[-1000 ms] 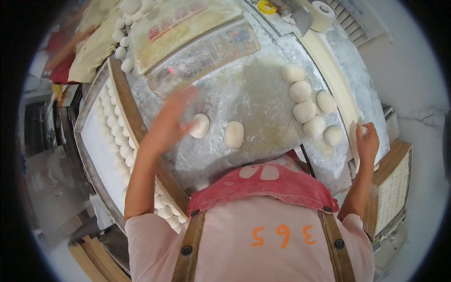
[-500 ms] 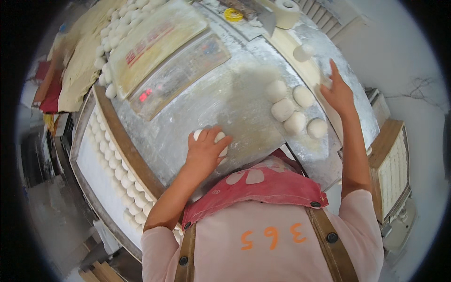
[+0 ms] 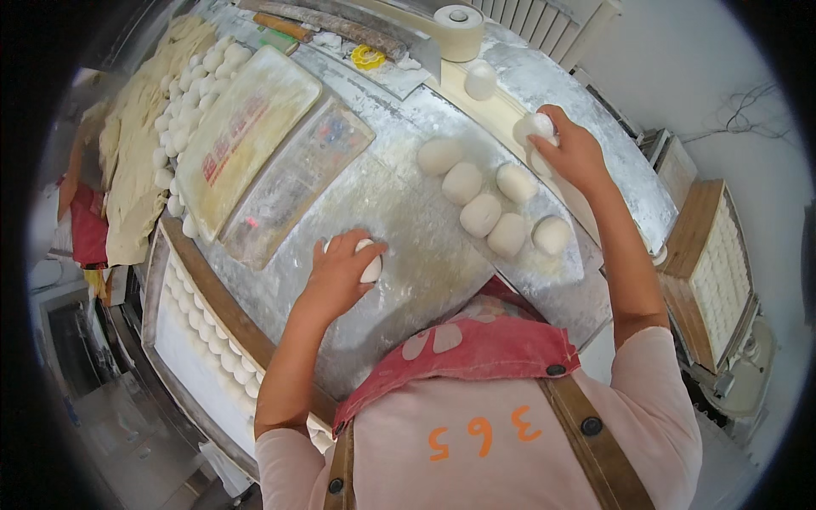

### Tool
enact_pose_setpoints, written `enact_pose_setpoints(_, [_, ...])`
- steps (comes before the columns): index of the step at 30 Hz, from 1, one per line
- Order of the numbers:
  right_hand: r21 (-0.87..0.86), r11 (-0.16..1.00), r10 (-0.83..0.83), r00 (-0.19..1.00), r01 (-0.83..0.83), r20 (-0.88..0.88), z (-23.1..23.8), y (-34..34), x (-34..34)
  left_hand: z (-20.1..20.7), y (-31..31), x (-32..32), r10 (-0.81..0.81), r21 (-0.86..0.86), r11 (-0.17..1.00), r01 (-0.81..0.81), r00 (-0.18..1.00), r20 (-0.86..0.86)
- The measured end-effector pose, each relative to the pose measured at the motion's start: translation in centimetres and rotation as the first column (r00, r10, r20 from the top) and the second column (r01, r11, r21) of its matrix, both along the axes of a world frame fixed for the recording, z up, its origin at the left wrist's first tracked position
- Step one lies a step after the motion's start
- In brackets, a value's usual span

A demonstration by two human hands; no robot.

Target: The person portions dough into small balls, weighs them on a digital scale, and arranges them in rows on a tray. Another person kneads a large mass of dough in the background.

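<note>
We wear a pale pink shirt with short sleeves and orange marks in a row across the chest. Over it hangs our red apron, patterned with a pale, petalled flower. Two wide brown straps meet its upper corners, fitted with round dark buttons.

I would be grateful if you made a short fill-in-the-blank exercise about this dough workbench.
1. Of the left hand and the right hand, the number touching dough is ____.
2. Grouped on the worktop between the left hand and the right forearm, the dough balls number ____.
3. The small scalloped ring at the far side is coloured ____.
4. The long side board of the tray at the left is made of ____.

Missing words: two; six; yellow; wood.
</note>
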State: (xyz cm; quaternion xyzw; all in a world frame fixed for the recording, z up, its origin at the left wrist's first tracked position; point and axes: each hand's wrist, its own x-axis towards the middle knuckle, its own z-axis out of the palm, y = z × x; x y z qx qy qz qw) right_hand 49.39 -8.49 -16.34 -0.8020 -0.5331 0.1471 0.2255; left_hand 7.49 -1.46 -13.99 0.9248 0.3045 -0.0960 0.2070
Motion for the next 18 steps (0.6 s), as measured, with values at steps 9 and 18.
enact_pose_setpoints(9, [0.128,0.834,0.550,0.788,-0.537,-0.278,2.0,-3.2,-15.5,4.9,7.3,-1.5,0.039,-0.326,0.944,0.046,0.967,0.251])
enact_pose_setpoints(18, [0.397,0.918,-0.037,0.998,0.011,0.059,0.6,-10.3,-6.4,8.1,19.7,-1.4,0.043,0.520,0.688,-0.506,0.744,0.667])
